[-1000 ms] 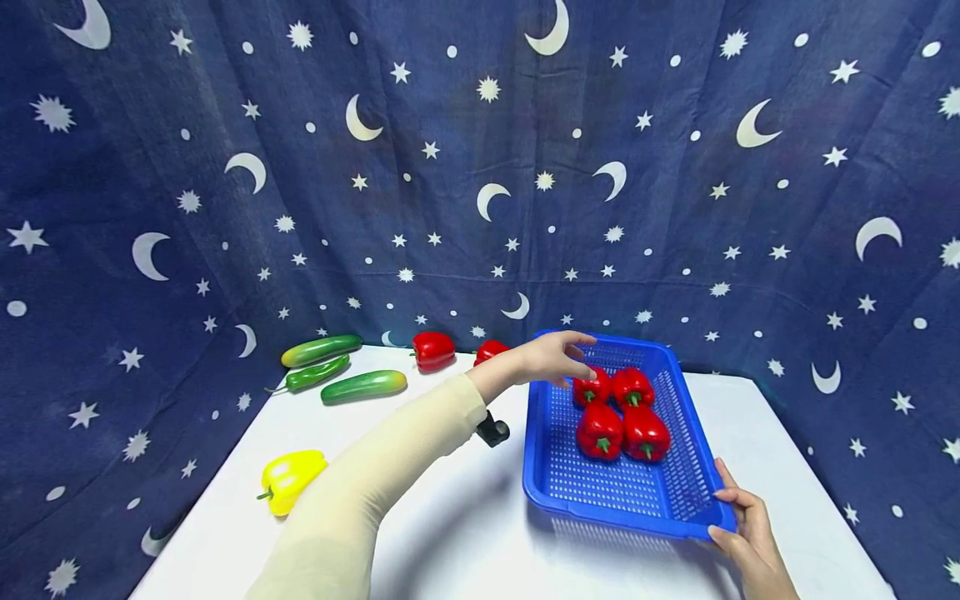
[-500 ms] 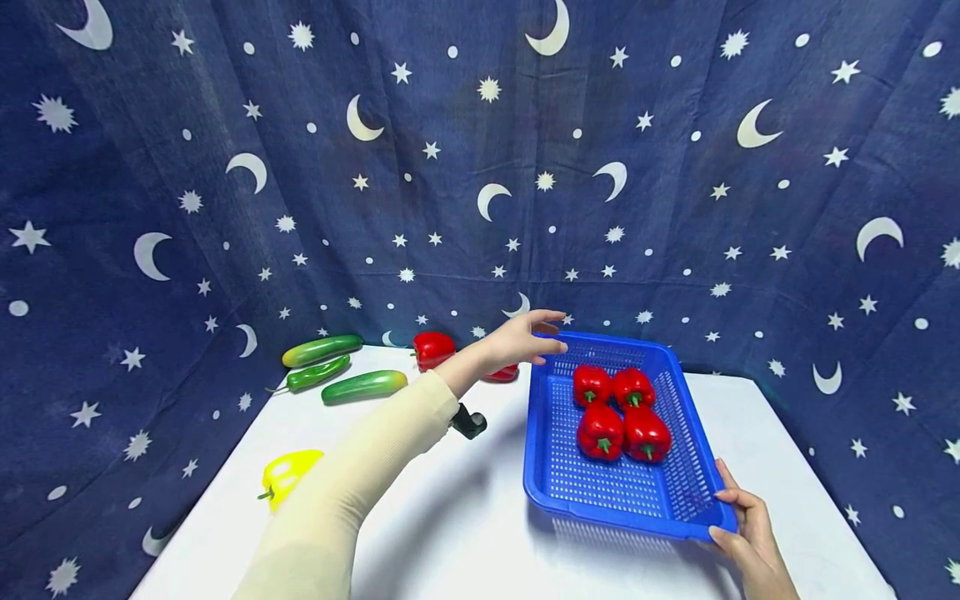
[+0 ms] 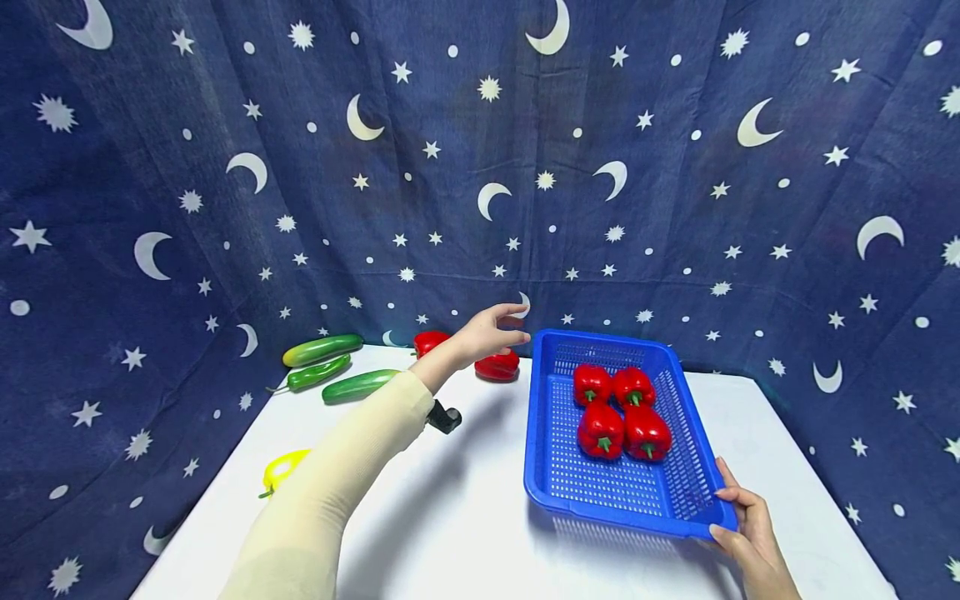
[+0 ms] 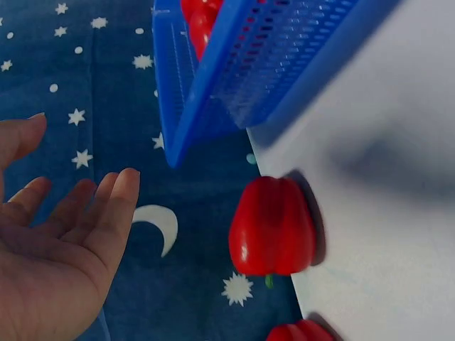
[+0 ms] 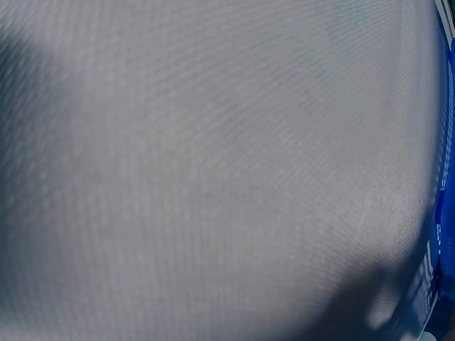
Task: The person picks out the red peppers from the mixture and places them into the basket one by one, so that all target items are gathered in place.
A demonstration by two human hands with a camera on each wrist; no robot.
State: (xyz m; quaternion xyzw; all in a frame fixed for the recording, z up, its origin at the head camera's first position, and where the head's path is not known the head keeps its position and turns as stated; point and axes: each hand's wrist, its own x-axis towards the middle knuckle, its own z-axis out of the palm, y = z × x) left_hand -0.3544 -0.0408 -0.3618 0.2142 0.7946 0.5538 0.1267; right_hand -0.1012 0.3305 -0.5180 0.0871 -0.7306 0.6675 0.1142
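My left hand (image 3: 487, 335) is in the air over the back of the table, fingers extended and holding nothing. Just below it lies a red pepper (image 3: 497, 365), seen also in the left wrist view as a whole pepper (image 4: 271, 226) beside the hand (image 4: 67, 249). A second red pepper (image 3: 431, 342) is partly hidden behind the hand and wrist. My right hand (image 3: 752, 533) grips the near right corner of a blue basket (image 3: 615, 514), thumb on the rim. Several red peppers (image 3: 600, 430) lie grouped inside the basket. The right wrist view shows mostly white surface and a basket edge (image 5: 446, 234).
At the back left are two cucumbers (image 3: 322, 350) (image 3: 360, 386) and a green chili (image 3: 318, 372). A yellow pepper (image 3: 283, 468) lies at the left, partly behind my left sleeve. A dark blue curtain (image 3: 450, 167) with moons and stars stands behind the white table (image 3: 465, 533).
My left hand has moved left, from over the basket's back left part to above the red pepper outside it. My right hand and the basket have stayed in place.
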